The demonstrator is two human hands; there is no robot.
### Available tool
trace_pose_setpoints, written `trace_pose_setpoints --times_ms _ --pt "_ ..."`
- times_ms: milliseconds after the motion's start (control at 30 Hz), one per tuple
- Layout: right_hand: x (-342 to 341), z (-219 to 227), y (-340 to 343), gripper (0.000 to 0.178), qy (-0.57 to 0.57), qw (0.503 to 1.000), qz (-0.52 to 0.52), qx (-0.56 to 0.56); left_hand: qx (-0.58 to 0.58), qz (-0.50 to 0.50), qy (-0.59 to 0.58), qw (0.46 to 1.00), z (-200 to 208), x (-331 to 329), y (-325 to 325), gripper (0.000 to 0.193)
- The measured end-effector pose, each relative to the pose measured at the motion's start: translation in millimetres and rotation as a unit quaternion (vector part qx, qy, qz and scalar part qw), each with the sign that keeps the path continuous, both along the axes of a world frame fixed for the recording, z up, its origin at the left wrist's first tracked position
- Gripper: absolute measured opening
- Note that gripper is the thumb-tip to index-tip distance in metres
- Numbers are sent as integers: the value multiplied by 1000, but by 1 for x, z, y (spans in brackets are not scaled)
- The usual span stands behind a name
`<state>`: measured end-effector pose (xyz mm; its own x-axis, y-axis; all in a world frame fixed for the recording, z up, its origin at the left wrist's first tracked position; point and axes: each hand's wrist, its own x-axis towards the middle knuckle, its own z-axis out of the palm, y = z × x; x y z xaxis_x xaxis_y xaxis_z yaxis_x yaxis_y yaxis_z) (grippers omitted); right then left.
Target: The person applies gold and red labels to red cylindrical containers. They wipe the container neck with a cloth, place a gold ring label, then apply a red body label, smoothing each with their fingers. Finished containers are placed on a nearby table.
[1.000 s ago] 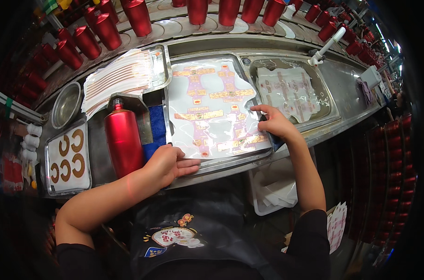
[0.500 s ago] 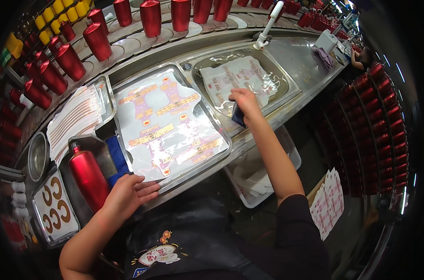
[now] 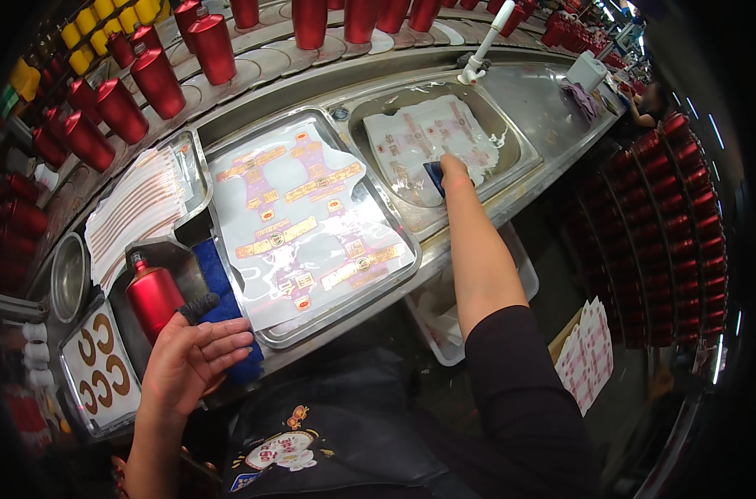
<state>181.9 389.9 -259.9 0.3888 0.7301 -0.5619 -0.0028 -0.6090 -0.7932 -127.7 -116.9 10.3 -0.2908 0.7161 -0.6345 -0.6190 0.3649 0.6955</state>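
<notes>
Containers, left to right: a small tray (image 3: pixel 118 422) is lined with a white sheet bearing brown C-shaped pieces (image 3: pixel 118 377). Beside it a round metal bowl (image 3: pixel 65 279) is seen, then a stack of striped sheets (image 3: pixel 135 208), partly supported by a metal tray (image 3: pixel 197 162). A large tray (image 3: pixel 316 334) is covered by a clear-and-white sheet (image 3: pixel 257 309) printed in pink and gold. In the basin (image 3: pixel 523 158), a similar printed sheet (image 3: pixel 403 125) is laid in clear liquid.

The left hand (image 3: pixel 187 358) is placed by the counter's front edge; its fingers are extended and nearly pressed together, with nothing gripped. The large tray and the basin are separated by a narrow metal strip. Over the basin's near side, a dark blue flat piece (image 3: pixel 434 177) is held in the right hand (image 3: pixel 455 169); the fingertips are hidden, so their exact pinch cannot be told. Further right, the metal counter (image 3: pixel 532 104) is continued.

The left hand is partly backed by a red bottle (image 3: pixel 153 295) and flanked by a blue cloth (image 3: pixel 216 279). The basin's far edge is overhung by a white tap (image 3: pixel 478 65); beyond it, a purple cloth (image 3: pixel 579 101) and a white jug (image 3: pixel 588 73) are seen.
</notes>
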Motion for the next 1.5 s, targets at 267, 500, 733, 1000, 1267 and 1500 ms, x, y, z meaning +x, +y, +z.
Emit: trace_pose_setpoints --times_ms 267,500,733,1000,1267,1500 --pt "14 -24 11 34 -117 986 25 -112 3 -12 -9 1000 8 -5 -11 34" --pt "30 -96 59 30 -175 965 72 -180 9 24 1 1000 13 -5 -17 40" --pt "42 -112 64 34 -67 982 -7 -178 -7 36 1 999 22 -1 -14 43" --pt "13 -40 16 34 -106 979 -20 -175 -1 41 -5 999 23 1 -12 44" --pt "-6 -6 -7 26 67 989 5 -129 1 41 -1 999 21 1 -16 44" --pt "1 -12 -1 37 279 947 -126 -95 -2 32 12 999 24 1 -12 30"
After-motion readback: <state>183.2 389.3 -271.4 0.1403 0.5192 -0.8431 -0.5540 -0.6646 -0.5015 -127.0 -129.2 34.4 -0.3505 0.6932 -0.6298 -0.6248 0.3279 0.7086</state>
